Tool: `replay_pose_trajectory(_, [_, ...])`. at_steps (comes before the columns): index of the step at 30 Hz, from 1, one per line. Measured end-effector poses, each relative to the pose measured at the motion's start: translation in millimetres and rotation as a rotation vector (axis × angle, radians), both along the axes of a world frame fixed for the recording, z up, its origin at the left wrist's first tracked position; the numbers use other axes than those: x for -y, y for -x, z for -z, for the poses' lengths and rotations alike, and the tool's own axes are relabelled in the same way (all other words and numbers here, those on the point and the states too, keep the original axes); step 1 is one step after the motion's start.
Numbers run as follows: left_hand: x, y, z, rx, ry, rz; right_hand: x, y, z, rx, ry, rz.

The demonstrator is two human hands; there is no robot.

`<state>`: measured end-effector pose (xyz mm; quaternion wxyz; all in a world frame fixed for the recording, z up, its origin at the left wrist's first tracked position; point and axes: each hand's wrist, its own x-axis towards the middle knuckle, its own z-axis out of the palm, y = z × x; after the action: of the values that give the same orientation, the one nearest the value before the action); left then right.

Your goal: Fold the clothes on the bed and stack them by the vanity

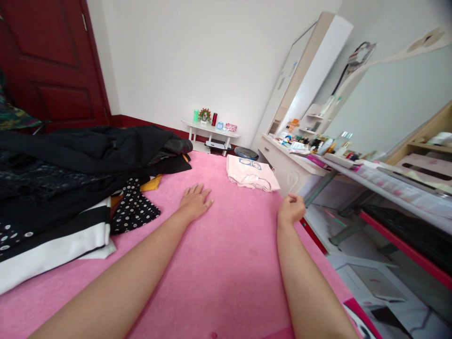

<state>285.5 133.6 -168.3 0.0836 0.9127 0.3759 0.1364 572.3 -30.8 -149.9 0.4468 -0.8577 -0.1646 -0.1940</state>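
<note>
1. Pink bed cover [226,282] is spread across the foreground.
2. The left hand [194,201] is laid flat on the cover, fingers spread apart; a polka-dot garment [136,209] lies just beside it.
3. The right hand [291,209] is curled into a loose fist near the bed's edge.
4. A folded pink garment [251,176] is seen beyond both hands, untouched.

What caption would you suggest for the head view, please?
Left hand flat on the pink bedspread, right hand curled at its edge, dark clothes piled left, folded pink shirt ahead.
</note>
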Motion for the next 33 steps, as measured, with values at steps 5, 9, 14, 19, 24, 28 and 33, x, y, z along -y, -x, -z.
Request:
replay_pose_trajectory(5, [-1,0,1.1,-0.003,-0.010,0.002,20,-26,8.3,-0.129,0.040,0.350])
replay_pose_trajectory(9, [-3,-1,4.4,-0.010,-0.022,0.000,11,-23,15.2,-0.016,0.145,0.299])
replay_pose_trajectory(14, [-5,-3,6.0,-0.012,-0.028,0.002,5,-5,3.6,0.149,0.232,0.067])
replay_pose_trajectory(19, [-2,-2,2.5,0.007,0.004,-0.011,-30,54,-11.2,0.261,0.281,-0.285])
replay_pose_trajectory(24, [4,4,-6.1,0.046,0.077,0.028,-69,135,7.3,0.158,0.592,-0.790])
replay_pose_trajectory(28, [6,5,-9.8,-0.011,0.120,0.019,-76,149,24.9,0.206,0.774,-0.944])
replay_pose_trajectory(33, [14,32,-26.8,-0.153,0.120,0.187,-78,137,28.1,0.256,0.753,-0.952])
